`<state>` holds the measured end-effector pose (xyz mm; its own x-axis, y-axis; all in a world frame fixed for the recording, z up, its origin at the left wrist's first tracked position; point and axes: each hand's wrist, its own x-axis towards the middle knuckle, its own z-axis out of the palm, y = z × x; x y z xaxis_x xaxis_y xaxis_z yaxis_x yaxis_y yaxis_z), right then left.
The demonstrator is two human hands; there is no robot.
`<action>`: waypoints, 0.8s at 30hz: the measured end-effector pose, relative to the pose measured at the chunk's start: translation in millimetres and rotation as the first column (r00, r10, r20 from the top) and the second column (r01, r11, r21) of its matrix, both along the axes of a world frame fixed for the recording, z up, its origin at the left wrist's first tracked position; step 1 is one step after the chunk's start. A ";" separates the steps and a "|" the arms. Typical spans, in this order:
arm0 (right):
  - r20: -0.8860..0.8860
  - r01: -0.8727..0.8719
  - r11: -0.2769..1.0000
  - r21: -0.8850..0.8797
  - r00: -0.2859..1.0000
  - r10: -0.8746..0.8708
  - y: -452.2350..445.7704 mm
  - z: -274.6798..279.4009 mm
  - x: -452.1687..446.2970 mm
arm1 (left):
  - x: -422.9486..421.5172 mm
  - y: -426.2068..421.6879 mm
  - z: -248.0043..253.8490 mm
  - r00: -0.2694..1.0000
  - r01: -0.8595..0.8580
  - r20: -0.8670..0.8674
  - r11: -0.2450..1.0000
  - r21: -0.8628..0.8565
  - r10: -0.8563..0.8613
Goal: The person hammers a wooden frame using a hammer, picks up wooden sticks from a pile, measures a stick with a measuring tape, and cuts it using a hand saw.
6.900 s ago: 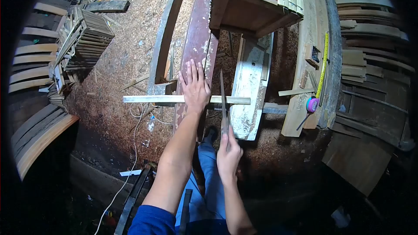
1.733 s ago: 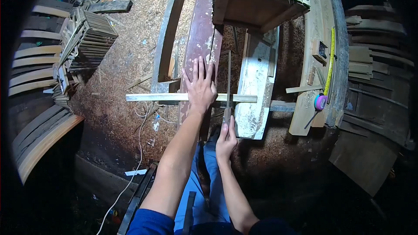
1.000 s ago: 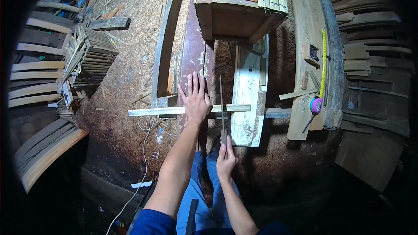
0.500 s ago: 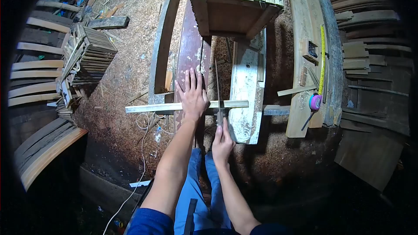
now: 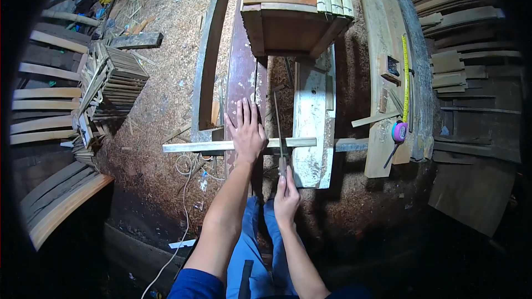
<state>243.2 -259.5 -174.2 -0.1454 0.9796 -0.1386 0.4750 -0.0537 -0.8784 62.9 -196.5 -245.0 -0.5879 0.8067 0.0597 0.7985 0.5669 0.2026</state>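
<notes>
A narrow pale wood strip (image 5: 205,147) lies crosswise over the worn maroon plank (image 5: 242,72) and the white-painted board (image 5: 311,116). My left hand (image 5: 247,138) presses flat on the strip above the maroon plank, its fingers spread and pointing away from me. In my right hand (image 5: 287,196) is the handle of a thin saw (image 5: 277,116), whose blade points away and crosses the strip in the gap between plank and board. Whether the strip is cut at the blade is too small to tell.
Beyond the hands a wooden box (image 5: 293,30) holds upright slats. On the right, a pink tape measure (image 5: 399,131) with its yellow blade out rests on long boards (image 5: 378,155). Bundled slats (image 5: 119,77) stand at left; a white cord (image 5: 185,210) crosses the shavings-covered floor.
The saw has shifted back and forth along its length, and is now nearer me than half a second ago. My left hand keeps its place on the strip. The whole view has shifted slightly.
</notes>
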 end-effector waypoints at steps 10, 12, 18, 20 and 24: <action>0.082 -0.094 0.990 0.106 0.993 0.085 -3.8 19.1 19.5 | 2.1 1.7 -5.3 0.998 -0.069 0.008 0.997 -0.021 0.069; 0.118 -0.086 0.996 0.016 0.989 0.084 -6.7 16.8 22.8 | 4.3 1.6 -4.2 0.997 -0.069 0.020 0.997 -0.043 0.070; 0.032 -0.086 0.987 -0.134 0.995 0.091 13.4 13.3 5.9 | 4.6 -1.9 -1.1 0.999 -0.044 -0.002 0.997 -0.066 0.044; -0.024 -0.083 0.963 -0.258 0.997 0.080 10.4 20.0 1.5 | 2.9 -1.9 -1.3 0.999 -0.032 -0.018 0.998 -0.050 0.031; -0.032 -0.004 0.965 -0.261 0.999 -0.005 6.8 19.4 -16.3 | 2.7 0.4 1.5 0.999 -0.035 0.022 0.999 -0.039 0.036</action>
